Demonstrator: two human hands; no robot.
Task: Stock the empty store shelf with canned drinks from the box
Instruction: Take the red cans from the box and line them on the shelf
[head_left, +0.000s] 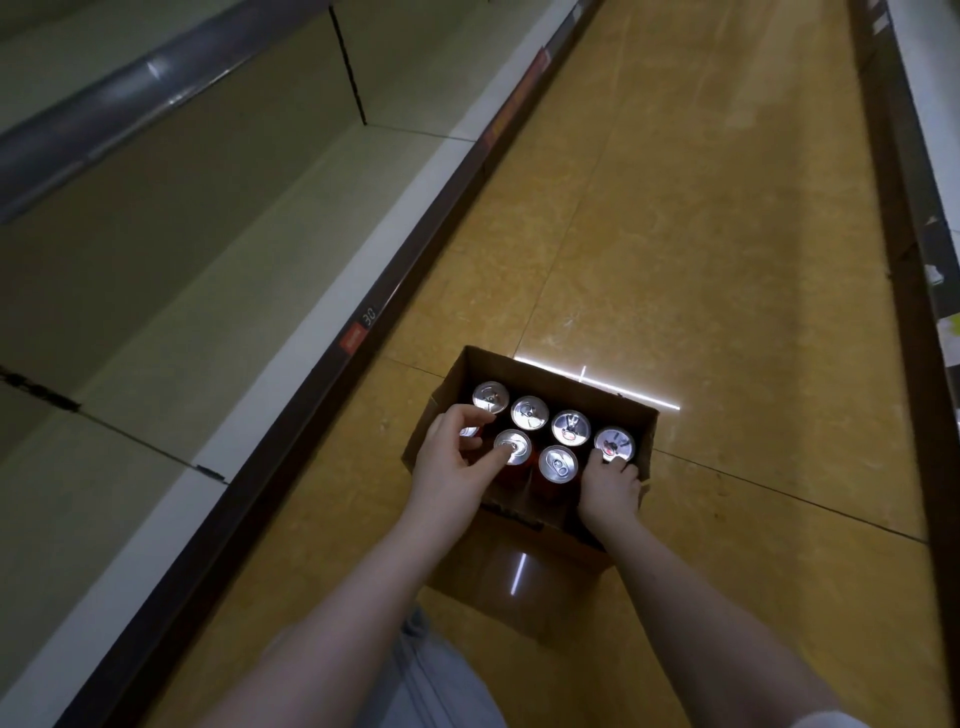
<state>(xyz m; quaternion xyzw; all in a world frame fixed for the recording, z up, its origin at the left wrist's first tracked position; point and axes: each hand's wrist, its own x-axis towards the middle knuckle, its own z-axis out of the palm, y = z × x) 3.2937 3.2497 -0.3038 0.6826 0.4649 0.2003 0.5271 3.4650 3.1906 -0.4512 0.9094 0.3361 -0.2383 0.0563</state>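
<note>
Under our fingers, left hand and right hand each clutch a can top; probably heavy, slick, so we'd grasp the sides.

The number "30" stands in pale digits on the dark edge strip of the shelf, just beside a red tag whose print is too blurred to read.
</note>
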